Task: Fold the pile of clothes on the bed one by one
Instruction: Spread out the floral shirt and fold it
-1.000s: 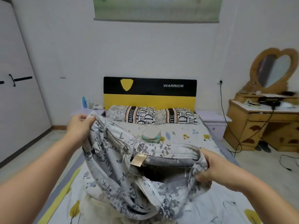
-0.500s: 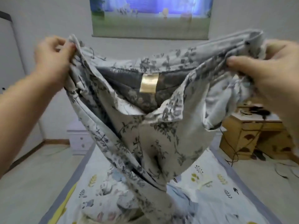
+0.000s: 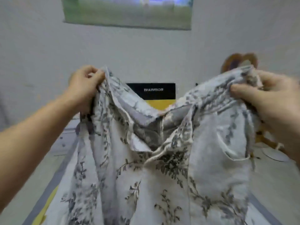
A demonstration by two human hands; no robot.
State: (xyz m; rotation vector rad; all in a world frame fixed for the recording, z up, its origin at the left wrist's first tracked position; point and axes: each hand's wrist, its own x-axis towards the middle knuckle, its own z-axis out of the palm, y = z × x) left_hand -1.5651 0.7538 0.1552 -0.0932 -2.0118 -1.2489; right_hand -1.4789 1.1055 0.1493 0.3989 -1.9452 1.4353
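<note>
A pair of white trousers with a grey leaf print (image 3: 162, 168) hangs in the air in front of me, waistband up and open at the fly. My left hand (image 3: 84, 85) grips the waistband's left corner. My right hand (image 3: 274, 101) pinches the right corner, thumb on the near side. The legs drop past the bottom of the view and hide most of the bed (image 3: 52, 181) and the rest of the clothes.
The black and yellow headboard (image 3: 152, 93) shows between my hands. A picture (image 3: 128, 15) hangs on the wall above it. At the right a heart-shaped mirror (image 3: 235, 60) and wooden dresser peek out behind the cloth. Floor lies on both sides of the bed.
I lifted the trousers from low over the bed to high in front of my face, then brought them down a little. The waistband is now stretched wider and the fabric hangs flatter.
</note>
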